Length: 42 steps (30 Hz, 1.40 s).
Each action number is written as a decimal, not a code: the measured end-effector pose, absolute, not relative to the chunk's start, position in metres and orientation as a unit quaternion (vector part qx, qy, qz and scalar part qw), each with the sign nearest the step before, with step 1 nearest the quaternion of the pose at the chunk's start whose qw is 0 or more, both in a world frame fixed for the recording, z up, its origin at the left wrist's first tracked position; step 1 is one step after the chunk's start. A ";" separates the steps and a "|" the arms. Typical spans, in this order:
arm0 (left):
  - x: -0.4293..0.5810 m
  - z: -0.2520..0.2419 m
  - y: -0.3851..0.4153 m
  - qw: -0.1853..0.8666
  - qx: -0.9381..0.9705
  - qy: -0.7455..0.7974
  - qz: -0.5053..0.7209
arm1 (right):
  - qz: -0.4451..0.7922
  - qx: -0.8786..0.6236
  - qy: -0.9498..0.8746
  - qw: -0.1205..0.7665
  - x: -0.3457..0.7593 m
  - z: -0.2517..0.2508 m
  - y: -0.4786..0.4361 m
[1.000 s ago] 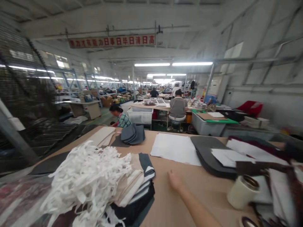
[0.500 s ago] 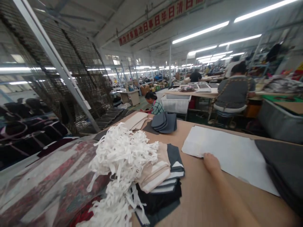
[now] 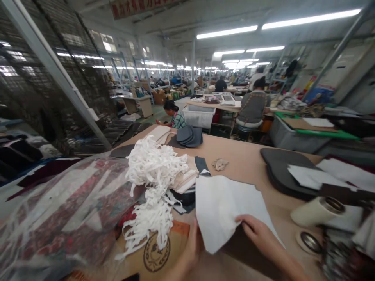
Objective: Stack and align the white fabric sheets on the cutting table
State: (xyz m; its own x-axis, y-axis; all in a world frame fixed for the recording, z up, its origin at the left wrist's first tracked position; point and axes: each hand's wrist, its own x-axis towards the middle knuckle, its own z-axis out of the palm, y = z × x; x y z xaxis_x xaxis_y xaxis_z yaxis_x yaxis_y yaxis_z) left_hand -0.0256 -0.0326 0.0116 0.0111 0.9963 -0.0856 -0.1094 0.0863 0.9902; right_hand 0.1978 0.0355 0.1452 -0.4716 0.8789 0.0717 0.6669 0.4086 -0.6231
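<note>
A large white sheet (image 3: 225,207) lies on the tan worktable (image 3: 249,164), pulled close to the near edge. My right hand (image 3: 256,232) rests on its near right part, fingers curled over the sheet. My left hand (image 3: 191,249) touches the sheet's near left edge from below; its fingers are mostly hidden. Left of the sheet sits a heap of white strips (image 3: 154,171) on stacked cloth pieces (image 3: 183,185).
A clear plastic bag of patterned fabric (image 3: 64,210) fills the left. Dark grey pads (image 3: 285,171), white sheets and a roll of tape (image 3: 316,210) lie to the right. A small glove (image 3: 219,164) lies mid-table. Other people work at tables behind.
The white sheet has been dragged from the far middle of the table to the near edge. My left hand has come into view at the sheet. The view swung left and down.
</note>
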 end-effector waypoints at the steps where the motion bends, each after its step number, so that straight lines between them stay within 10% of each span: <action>1: -0.033 0.023 -0.040 0.611 0.407 0.462 0.497 | 0.270 -0.469 -0.824 0.168 0.197 0.147 -0.008; 5: -0.075 0.039 -0.085 0.721 0.275 0.472 0.426 | 0.359 -0.438 -0.824 0.030 0.179 0.138 -0.150; 9: -0.106 0.023 -0.137 0.558 0.432 0.633 0.319 | 0.513 -0.494 -0.701 0.030 0.179 0.100 -0.203; 14: -0.117 0.004 -0.189 0.373 0.624 0.673 0.139 | 0.239 -0.777 -0.539 0.222 0.240 0.038 -0.179; 20: -0.141 0.006 -0.202 0.353 0.683 0.640 -0.010 | 0.121 -0.849 -0.501 0.116 0.268 0.001 -0.122; 26: -0.103 0.022 -0.165 0.053 0.746 0.660 0.070 | 0.178 -0.856 -0.477 0.095 0.266 -0.007 -0.096; 42: 0.136 -0.010 -0.004 0.115 0.917 0.374 0.079 | 0.035 -0.735 -0.628 0.254 0.264 -0.043 -0.039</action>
